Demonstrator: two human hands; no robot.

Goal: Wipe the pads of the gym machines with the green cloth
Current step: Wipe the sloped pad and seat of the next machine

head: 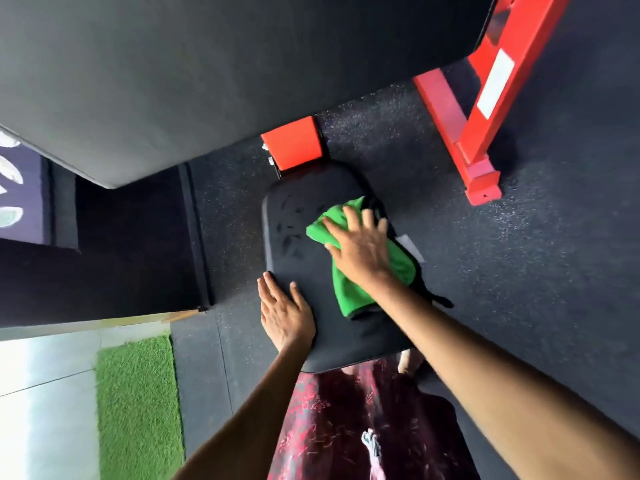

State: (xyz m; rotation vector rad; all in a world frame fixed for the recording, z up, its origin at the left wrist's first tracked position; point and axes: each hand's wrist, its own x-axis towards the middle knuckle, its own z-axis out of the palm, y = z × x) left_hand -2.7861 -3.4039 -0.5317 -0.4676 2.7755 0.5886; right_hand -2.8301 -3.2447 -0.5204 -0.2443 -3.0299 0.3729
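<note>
A black seat pad [298, 237] of a red-framed gym machine lies below me, with damp streaks on its left half. The green cloth [349, 292] is spread over the pad's right side. My right hand [360, 247] presses flat on the cloth with fingers spread. My left hand [284, 310] rests flat on the pad's near left edge, holding nothing. A large black back pad [173, 81] fills the upper left of the view.
The red steel frame [485, 109] stands on the speckled black rubber floor [519, 254] at the upper right, and a red bracket [292, 143] sits behind the seat. Green artificial turf [138, 393] and pale tiles lie at the lower left. My patterned clothing [346, 427] is below.
</note>
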